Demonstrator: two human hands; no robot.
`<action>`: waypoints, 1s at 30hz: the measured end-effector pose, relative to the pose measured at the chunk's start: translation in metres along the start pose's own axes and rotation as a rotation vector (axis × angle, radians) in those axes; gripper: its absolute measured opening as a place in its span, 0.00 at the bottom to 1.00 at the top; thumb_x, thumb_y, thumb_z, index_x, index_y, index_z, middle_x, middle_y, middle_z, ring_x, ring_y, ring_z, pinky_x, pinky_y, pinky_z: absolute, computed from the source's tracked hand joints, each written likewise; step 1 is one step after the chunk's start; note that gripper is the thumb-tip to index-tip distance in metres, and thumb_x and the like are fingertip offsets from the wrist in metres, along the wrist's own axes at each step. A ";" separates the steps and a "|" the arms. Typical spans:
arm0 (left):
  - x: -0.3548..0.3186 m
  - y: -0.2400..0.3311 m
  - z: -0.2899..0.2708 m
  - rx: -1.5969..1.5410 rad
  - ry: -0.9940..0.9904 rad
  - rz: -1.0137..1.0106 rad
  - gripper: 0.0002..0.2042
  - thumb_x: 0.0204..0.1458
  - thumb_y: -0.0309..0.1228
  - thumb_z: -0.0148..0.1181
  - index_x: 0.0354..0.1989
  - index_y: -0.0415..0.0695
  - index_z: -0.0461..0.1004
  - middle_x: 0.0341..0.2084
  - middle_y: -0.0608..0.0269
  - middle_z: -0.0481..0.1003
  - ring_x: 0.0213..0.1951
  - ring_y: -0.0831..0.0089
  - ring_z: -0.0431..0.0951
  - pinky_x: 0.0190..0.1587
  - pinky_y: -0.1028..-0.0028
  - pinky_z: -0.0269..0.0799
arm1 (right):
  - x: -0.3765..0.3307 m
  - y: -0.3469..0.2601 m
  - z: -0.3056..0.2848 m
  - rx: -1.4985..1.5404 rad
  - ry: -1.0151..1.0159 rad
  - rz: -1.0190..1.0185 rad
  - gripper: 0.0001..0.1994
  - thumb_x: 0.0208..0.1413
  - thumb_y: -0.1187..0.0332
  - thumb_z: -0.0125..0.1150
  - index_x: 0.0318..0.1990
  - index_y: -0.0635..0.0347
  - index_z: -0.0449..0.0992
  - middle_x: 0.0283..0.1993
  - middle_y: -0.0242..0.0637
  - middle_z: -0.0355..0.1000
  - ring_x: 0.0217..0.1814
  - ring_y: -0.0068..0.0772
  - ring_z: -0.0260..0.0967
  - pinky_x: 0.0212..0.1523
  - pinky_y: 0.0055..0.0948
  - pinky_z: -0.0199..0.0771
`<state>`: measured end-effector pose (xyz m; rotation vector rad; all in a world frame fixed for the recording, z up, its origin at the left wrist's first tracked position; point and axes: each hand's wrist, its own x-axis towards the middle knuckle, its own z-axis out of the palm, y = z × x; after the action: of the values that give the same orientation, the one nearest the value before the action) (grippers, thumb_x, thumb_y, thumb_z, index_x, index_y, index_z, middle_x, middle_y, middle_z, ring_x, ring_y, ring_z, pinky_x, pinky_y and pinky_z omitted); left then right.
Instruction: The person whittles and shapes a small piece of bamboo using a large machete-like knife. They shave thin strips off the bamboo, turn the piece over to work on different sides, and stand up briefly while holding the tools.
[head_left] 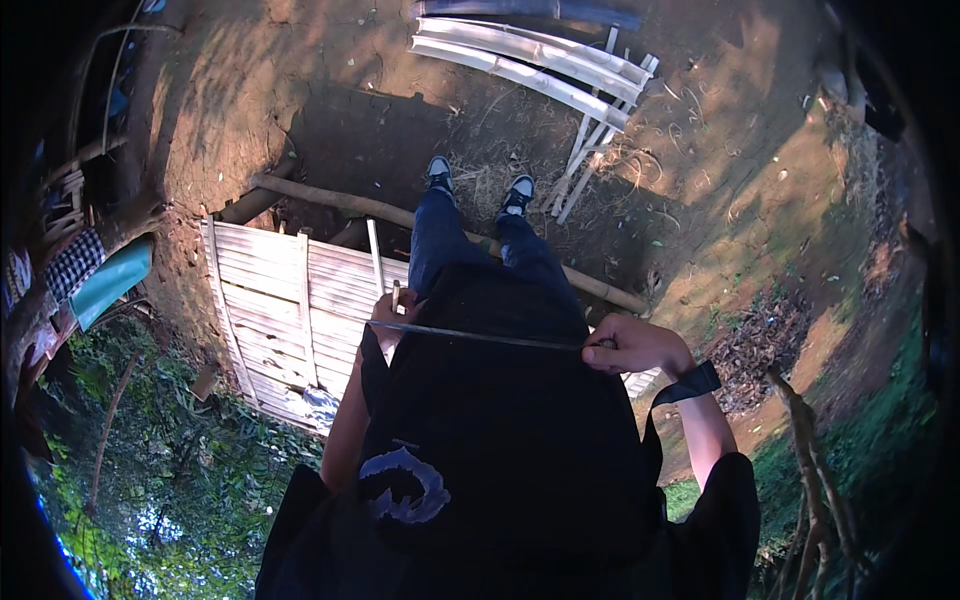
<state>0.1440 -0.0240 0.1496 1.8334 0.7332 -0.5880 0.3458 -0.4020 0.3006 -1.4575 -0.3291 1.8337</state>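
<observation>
The person stands over bare earth, holding a long thin strip [480, 337] level across the front of their dark shirt. The right hand [632, 346] is curled closed around one end; the left hand [392, 312] is closed on the other end and also grips a short pale stick [395, 295] upright. Below lies a slatted bamboo panel [270, 300], with split bamboo lengths [530, 65] well apart, beyond the shoes [478, 182].

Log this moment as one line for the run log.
left hand: grips thin strip end | right hand: grips other end | strip: stretched across lap | below: slatted bamboo panel on dirt
</observation>
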 end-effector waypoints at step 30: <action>0.070 -0.047 -0.013 0.365 0.622 -0.079 0.15 0.43 0.37 0.63 0.19 0.36 0.73 0.15 0.51 0.75 0.22 0.53 0.78 0.29 0.62 0.74 | 0.029 -0.079 -0.084 -1.005 0.284 0.432 0.40 0.44 0.27 0.47 0.21 0.64 0.77 0.20 0.43 0.71 0.28 0.44 0.73 0.32 0.41 0.73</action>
<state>0.1595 0.0164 0.0768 2.3723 1.1682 -0.1940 0.4518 -0.3489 0.3014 -2.6018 -0.9380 1.8086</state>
